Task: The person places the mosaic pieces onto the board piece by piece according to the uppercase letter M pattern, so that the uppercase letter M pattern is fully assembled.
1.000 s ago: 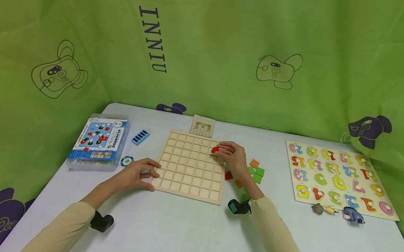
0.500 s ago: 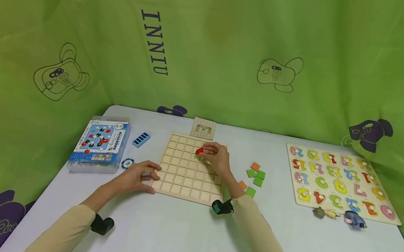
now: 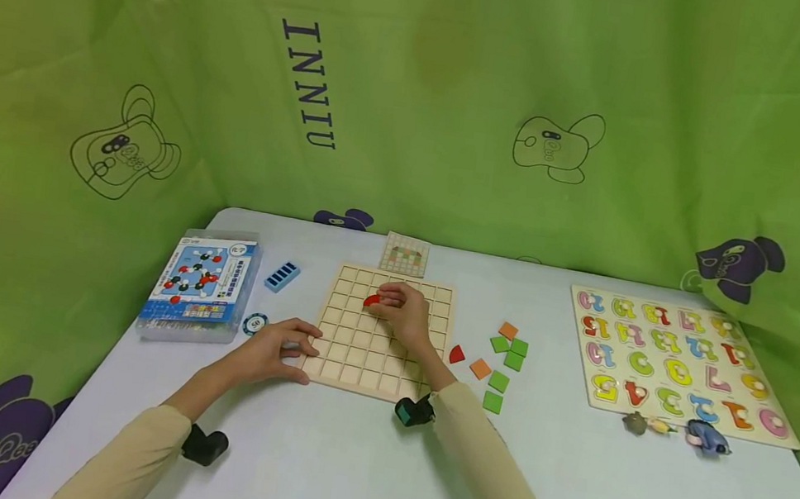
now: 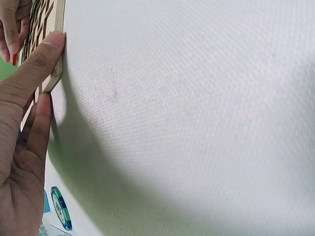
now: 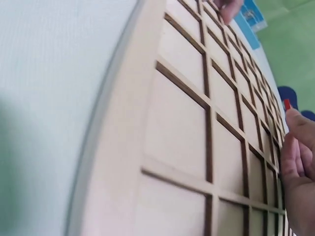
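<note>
A square wooden grid board (image 3: pixel 347 372) lies mid-table. My left hand (image 3: pixel 271 350) holds its near left corner, thumb along the front edge (image 4: pixel 58 49) and fingers at the left side. Over the upper part of the grid, my right hand (image 3: pixel 402 316) pinches a small red tile (image 3: pixel 371 301) between thumb and fingers; the tile also shows at the fingertips in the right wrist view. The cells in sight hold no pieces. Touching the board's far side is a small pattern card (image 3: pixel 404 257) with a coloured design on a printed grid.
Right of the board lie a red quarter-circle tile (image 3: pixel 457 354), orange square tiles (image 3: pixel 480 368) and several green ones (image 3: pixel 493 402). A number puzzle board (image 3: pixel 679 359) and small animal figures (image 3: pixel 706 438) are farther right. At left are a boxed molecule kit (image 3: pixel 201 283), a blue block (image 3: pixel 282 277) and a round chip (image 3: pixel 255 324).
My right hand has moved left across the board with the red tile, from its right side to nearer the middle. The left hand stays at the corner.
</note>
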`<state>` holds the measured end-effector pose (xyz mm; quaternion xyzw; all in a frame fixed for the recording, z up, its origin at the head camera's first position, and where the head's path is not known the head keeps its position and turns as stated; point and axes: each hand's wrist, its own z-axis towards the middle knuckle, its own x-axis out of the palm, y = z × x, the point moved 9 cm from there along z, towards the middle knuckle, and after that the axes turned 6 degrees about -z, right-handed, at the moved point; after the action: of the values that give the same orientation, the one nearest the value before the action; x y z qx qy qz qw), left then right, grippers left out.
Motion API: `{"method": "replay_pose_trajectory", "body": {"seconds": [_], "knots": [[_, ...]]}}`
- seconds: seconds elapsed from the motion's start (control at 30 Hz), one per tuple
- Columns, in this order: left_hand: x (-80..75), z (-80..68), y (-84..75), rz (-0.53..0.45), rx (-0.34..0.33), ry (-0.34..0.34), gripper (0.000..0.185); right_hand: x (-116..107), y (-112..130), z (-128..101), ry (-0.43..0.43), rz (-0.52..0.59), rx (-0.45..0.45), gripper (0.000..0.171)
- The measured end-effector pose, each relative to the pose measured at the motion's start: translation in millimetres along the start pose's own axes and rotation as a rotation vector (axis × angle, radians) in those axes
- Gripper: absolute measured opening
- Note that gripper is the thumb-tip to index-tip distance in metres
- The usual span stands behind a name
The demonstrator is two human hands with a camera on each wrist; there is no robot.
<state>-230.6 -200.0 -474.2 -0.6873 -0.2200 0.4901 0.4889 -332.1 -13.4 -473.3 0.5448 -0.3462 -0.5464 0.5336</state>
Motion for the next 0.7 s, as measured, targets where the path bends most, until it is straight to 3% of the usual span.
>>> {"method": "replay_pose_trajectory", "body": {"seconds": [0.4,0.7], "knots": [[1.8,1.8,-3.5,0.011,0.036,0.008,0.024,15,7,-1,-0.019,-0.126,-0.046,0.031],[0.5,1.1,-0.3,0.003,0.019,0.004,0.024,23,12,-3,-0.044,-0.199,-0.063,0.030]]}}
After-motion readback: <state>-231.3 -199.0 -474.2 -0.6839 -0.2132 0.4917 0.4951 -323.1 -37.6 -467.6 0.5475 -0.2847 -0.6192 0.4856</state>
